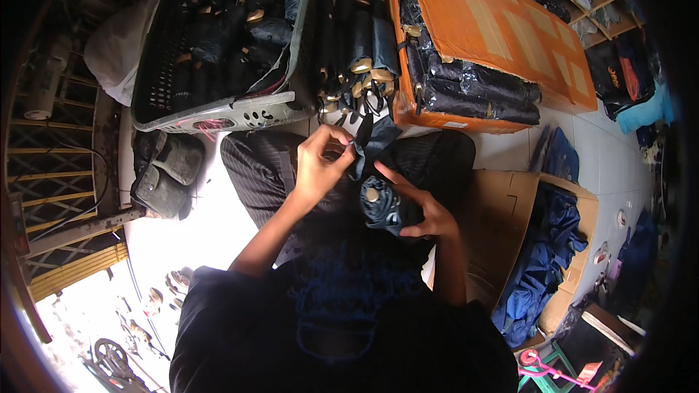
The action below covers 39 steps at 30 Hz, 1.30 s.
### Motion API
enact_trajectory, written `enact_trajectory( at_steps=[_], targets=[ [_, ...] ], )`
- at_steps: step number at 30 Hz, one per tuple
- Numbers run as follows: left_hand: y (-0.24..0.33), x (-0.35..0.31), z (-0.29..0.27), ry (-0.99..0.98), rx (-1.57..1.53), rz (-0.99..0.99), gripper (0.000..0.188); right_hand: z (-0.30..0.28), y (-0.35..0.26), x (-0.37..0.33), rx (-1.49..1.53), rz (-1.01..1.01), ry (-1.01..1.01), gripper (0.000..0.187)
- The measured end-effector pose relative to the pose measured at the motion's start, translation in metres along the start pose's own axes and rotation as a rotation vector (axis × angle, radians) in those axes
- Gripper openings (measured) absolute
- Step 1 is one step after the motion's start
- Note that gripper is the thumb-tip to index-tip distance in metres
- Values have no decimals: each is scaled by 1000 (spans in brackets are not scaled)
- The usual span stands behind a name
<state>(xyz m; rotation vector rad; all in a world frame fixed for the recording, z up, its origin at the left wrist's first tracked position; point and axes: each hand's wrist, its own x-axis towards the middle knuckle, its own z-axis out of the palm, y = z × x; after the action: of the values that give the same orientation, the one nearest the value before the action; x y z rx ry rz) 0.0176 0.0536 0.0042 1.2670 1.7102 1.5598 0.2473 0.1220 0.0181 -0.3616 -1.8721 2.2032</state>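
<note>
My right hand (pixel 429 212) is wrapped around a folded dark umbrella (pixel 378 202), its rolled cloth and round tan end facing up toward me above my lap. To its left, my left hand (pixel 320 164) is closed in a pinch on a dark blue-grey cloth piece (pixel 359 163), which looks like a strap or sleeve. A black pointed flap (pixel 364 131) rises beside those fingertips; whether it belongs to the same cloth I cannot tell. More compact umbrellas (pixel 362 47) with tan handle ends lie on the floor just beyond my hands.
A grey plastic basket (pixel 240 118) full of dark umbrellas stands at the far left. An orange cardboard box (pixel 502 25) holds wrapped umbrellas at the far right. To my right, an open carton (pixel 502 207) contains blue cloth. A dark grey bag (pixel 167 171) lies at left.
</note>
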Motion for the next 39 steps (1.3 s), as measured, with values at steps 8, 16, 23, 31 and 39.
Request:
enact_trajectory(
  at_steps=[8,16,23,31,39],
  targets=[
    [4,-11,-7,-63,148,150,24,27,-10,29,-409,-124,178,75],
    [1,-11,-15,-169,164,317,30,41,-24,29,-701,-99,244,75],
    [0,-19,-15,-29,94,65,19,39,-17,24,-539,-162,255,75],
    [-11,-7,-18,31,-410,33,28,30,42,23,868,-173,370,90],
    [-1,-7,-42,-260,-123,-61,25,12,66,23,1119,-353,204,93]
  ],
)
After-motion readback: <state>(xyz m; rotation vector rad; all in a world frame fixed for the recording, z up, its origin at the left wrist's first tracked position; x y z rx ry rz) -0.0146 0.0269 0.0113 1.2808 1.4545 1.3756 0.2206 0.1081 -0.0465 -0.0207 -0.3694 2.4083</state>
